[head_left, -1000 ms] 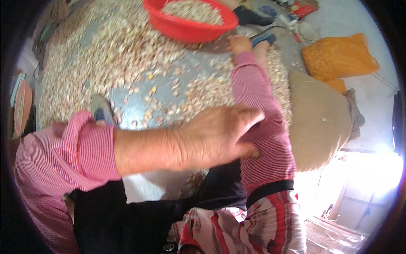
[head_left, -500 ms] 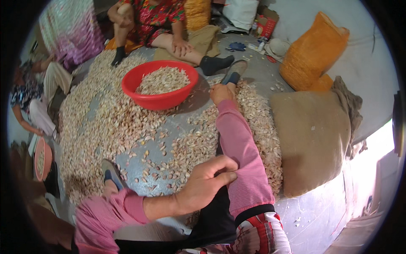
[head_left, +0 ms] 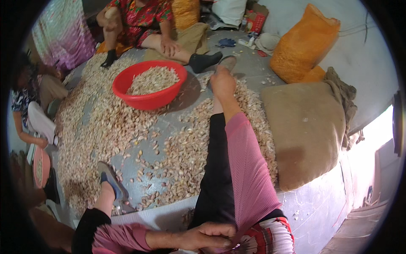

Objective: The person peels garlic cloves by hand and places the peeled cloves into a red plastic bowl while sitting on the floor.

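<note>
My left hand (head_left: 209,235) is low in front of me, thumb and fingers pinched on the elbow end of the pink striped oversleeve (head_left: 253,169) on my right arm. The cloth stretches taut from mid-forearm to that pinch, and my right wrist is bare. My right arm reaches straight out. My right hand (head_left: 223,84) looks closed, with nothing visible in it, in front of my right shoe (head_left: 228,62); its fingers are partly hidden. Another pink oversleeve (head_left: 122,238) covers my left forearm. Loose garlic cloves (head_left: 177,167) lie between my legs.
A red basin (head_left: 148,102) of garlic stands ahead amid spread cloves. A stuffed brown sack (head_left: 304,135) lies at right, an orange mesh sack (head_left: 302,46) behind it. One person (head_left: 141,23) sits opposite; another (head_left: 34,114) sits at left beside a pink basin (head_left: 41,167).
My left hand has moved down from mid-forearm toward my right elbow, dragging the oversleeve back and baring my right wrist. My right hand has risen slightly in view.
</note>
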Motion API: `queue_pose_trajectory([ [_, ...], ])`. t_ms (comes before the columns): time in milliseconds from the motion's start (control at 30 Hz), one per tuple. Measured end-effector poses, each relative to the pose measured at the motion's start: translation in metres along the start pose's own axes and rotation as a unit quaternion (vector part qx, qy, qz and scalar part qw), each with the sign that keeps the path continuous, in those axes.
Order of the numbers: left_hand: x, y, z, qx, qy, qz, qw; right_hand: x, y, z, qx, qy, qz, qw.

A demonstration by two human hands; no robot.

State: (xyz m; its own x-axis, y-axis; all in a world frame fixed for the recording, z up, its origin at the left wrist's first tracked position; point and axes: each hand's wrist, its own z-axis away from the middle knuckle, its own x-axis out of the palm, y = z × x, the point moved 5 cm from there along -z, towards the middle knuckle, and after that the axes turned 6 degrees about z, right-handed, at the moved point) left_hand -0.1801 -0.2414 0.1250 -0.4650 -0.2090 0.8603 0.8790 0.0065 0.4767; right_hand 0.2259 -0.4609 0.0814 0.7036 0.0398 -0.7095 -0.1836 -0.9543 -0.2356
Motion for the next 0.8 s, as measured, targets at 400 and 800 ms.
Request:
queue_pose_trajectory([
  [400,-0.032,0.129,0.007,0.272,0.171,-0.634,0.703,0.060,-0.185,0.191,-0.469,-0.328,0.073,0.817],
  [800,-0.194,0.129,0.216,-0.212,0.363,-0.650,0.633,0.038,-0.173,0.248,-0.378,-0.397,-0.208,0.810],
])
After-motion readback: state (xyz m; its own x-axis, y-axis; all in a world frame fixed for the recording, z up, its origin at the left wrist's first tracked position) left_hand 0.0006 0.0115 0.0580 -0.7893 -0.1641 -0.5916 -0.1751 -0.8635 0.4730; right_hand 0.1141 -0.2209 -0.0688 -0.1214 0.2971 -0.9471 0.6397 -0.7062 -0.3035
